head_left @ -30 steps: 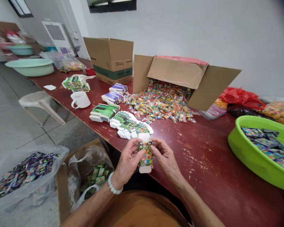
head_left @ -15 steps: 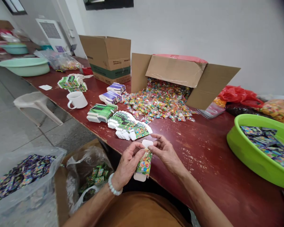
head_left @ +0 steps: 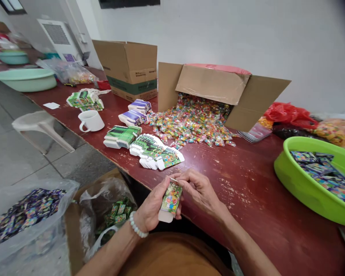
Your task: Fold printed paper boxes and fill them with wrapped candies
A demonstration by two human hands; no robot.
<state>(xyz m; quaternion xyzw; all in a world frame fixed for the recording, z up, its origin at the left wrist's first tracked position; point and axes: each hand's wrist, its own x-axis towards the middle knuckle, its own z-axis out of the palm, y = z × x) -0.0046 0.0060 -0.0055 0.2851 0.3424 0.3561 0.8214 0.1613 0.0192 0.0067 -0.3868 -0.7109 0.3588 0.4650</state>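
Observation:
A small green printed candy box [head_left: 171, 198] is in my left hand [head_left: 154, 203], fingers wrapped round its sides and back. Its white bottom flap hangs loose, while the top end is folded over. My right hand [head_left: 197, 188] pinches the box's top edge between thumb and fingers. Just beyond my hands, a fanned stack of flat green cartons [head_left: 156, 152] lies on the red table [head_left: 218, 180]. Wrapped candies [head_left: 189, 122] spill toward it from a cardboard box [head_left: 212, 84] tipped on its side.
A green basin [head_left: 287, 180] of dark packets stands at the right. Left of the cartons are more green bundles [head_left: 122, 135], purple bundles [head_left: 133, 117] and a white mug [head_left: 93, 122]. Plastic bags of filled boxes [head_left: 119, 212] sit below the table edge, near a stool [head_left: 37, 119].
The box's white top flap, upright before, is now folded down. My left hand has shifted to wrap the box, and my right fingers have moved onto its top edge.

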